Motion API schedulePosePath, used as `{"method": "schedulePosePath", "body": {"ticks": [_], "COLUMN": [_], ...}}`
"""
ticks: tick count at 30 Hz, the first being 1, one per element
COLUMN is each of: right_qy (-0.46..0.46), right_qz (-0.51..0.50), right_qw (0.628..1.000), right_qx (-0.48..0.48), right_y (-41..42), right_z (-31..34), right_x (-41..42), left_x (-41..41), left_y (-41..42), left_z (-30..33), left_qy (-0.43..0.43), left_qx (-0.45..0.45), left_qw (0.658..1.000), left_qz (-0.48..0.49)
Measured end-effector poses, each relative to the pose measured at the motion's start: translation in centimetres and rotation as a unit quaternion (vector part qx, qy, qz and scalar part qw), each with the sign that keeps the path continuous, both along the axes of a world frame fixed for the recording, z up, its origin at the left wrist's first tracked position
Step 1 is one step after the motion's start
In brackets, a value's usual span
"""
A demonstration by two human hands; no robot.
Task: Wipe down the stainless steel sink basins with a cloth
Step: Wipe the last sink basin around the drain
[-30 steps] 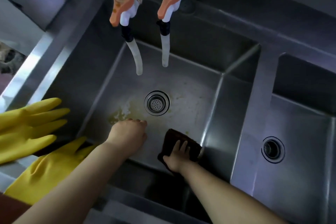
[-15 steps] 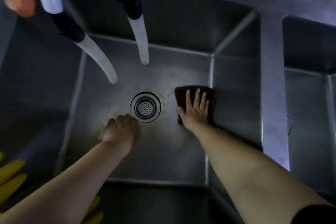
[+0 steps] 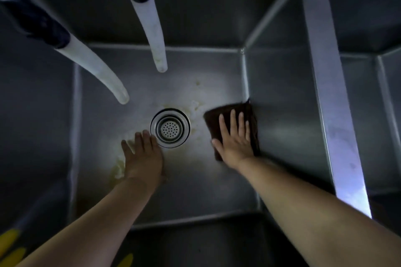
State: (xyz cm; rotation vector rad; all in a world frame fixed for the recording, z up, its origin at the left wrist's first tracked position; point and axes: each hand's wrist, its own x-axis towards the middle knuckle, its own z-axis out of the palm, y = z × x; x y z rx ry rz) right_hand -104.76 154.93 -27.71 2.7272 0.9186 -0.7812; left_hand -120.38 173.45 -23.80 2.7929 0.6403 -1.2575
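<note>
Both my arms reach down into the left stainless steel basin (image 3: 280, 119). My right hand (image 3: 233, 140) presses flat, fingers spread, on a dark brown cloth (image 3: 251, 115) lying on the basin floor against the right wall. My left hand (image 3: 142, 155) rests flat on the floor just left of the round drain strainer (image 3: 170, 128), holding nothing. Yellowish stains (image 3: 118, 169) mark the floor beside the left hand and around the drain.
Two white faucet hoses hang over the basin, one (image 3: 93, 69) at the left and one (image 3: 152, 30) at the centre. A steel divider (image 3: 329, 97) separates a second basin (image 3: 368, 28) at the right. Yellow rubber gloves (image 3: 9, 243) lie at the bottom left.
My right hand slid the cloth from the near side of the floor up along the right wall, level with the drain. My left hand opened flat beside the drain. The camera leaned in.
</note>
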Motion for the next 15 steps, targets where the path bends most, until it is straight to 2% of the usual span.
{"method": "schedulePosePath", "body": {"ticks": [3,6,15], "right_qy": [0.03,0.045,-0.05], "right_qz": [0.013,-0.013,-0.063], "right_qw": [0.998,0.997,0.997], "right_qx": [-0.049,-0.059,0.022], "right_y": [-3.1,-3.5,5.4], "right_z": [0.1,0.1,-1.1], "right_x": [-4.7,-5.5,5.4], "left_x": [0.2,0.3,0.4], "left_y": [-0.1,-0.2,-0.8], "left_z": [0.0,-0.4,-1.9], "left_qy": [-0.007,-0.016,-0.026], "left_qx": [-0.008,-0.01,-0.011], "left_qw": [1.0,1.0,1.0], "left_qz": [0.006,-0.002,0.01]}}
